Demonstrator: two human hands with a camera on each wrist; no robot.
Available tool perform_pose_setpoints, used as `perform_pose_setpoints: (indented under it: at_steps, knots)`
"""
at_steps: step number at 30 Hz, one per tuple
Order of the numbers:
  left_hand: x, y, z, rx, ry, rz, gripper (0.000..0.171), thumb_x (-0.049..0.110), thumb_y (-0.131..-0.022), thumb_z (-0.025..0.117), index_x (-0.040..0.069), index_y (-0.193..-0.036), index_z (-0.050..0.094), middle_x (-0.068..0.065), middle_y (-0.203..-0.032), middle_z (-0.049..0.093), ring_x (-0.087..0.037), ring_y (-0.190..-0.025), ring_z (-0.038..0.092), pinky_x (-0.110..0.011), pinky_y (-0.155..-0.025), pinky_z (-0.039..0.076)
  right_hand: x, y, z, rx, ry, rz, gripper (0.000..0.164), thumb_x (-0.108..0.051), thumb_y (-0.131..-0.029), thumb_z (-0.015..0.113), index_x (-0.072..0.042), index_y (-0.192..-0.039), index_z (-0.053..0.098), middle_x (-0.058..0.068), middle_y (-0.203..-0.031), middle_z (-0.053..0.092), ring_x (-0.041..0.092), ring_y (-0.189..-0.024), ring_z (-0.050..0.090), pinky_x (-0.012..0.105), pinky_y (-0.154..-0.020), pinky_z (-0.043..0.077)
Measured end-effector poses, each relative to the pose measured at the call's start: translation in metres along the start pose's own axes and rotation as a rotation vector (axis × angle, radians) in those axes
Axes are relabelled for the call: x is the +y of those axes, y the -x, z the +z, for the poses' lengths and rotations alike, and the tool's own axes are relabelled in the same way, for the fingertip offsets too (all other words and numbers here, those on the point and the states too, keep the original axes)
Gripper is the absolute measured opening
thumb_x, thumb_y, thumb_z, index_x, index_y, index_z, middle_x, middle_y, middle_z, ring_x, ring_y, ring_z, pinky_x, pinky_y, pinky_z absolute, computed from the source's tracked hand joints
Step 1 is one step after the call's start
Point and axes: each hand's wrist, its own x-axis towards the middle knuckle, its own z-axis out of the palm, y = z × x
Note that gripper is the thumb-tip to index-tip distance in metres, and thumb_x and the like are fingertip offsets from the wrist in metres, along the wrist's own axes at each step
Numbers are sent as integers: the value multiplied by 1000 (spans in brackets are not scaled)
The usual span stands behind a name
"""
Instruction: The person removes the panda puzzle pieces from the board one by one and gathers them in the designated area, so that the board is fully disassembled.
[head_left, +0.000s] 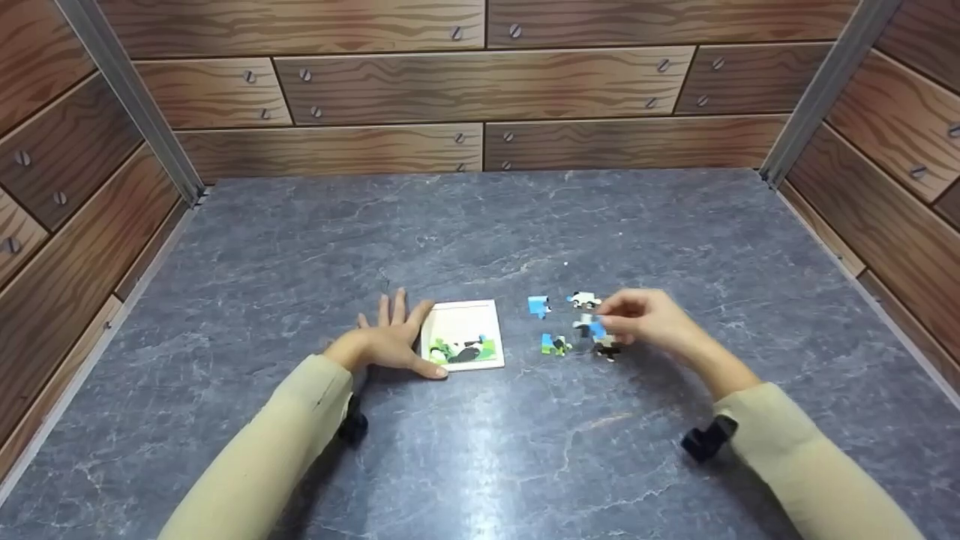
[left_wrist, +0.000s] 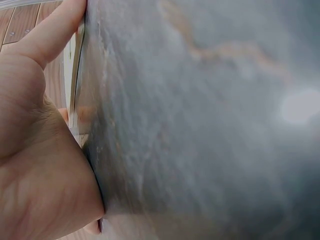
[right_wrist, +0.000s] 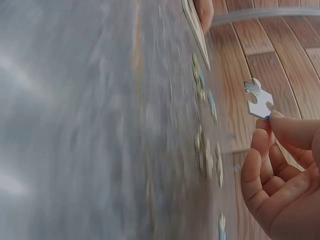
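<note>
My right hand pinches a jigsaw piece between thumb and fingertips. In the right wrist view the piece is tilted up off the table, pale with a grey patch and a bit of blue by the thumb. My left hand rests spread along the left edge of a square puzzle tray, thumb at the near corner. Green, black and white pieces fill the tray's near part; its far part shows bare cream board. In the left wrist view, palm and thumb lie beside the tray's edge.
Loose jigsaw pieces lie right of the tray: a blue one, a white and black one, a green and blue one and a dark one under the right hand. Wood-patterned walls enclose the grey marbled table.
</note>
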Motion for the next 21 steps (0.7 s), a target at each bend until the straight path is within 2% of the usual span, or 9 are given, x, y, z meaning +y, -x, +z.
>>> perform_pose_setpoints:
  at_steps: [8,13,17,21]
  knots:
    - [0,1,3,-12,9,-4,121,70,-63,68,28,-150,-6,-18,-147,-30,-38,-130,-31,-67,-95,-16,18,19,-34,78,40,30,30,-12,-83,69,7,-105,62,10,-82,63,13,-63,55,26,-59,50]
    - [0,1,2,-17,9,-6,121,70,-64,68,28,-150,-6,-18,-147,-29,-38,-130,-30,-67,-95,-15,30,26,-50,67,21,105,34,-13,-84,69,10,-107,59,9,-83,61,13,-66,57,27,-61,51]
    - [-1,0,0,-17,6,-1,120,70,-64,68,30,-150,-6,-17,-147,-30,-37,-130,-31,-67,-95,-16,35,28,-59,76,19,157,35,-14,-85,68,10,-108,58,7,-83,61,14,-67,57,27,-61,51]
    - [-1,0,-1,-17,-3,-1,120,71,-64,67,30,-150,-7,-18,-146,-30,-37,-130,-31,-68,-95,-15,38,29,-62,81,67,165,32,-12,-86,66,10,-108,59,6,-82,61,13,-65,57,27,-59,51]
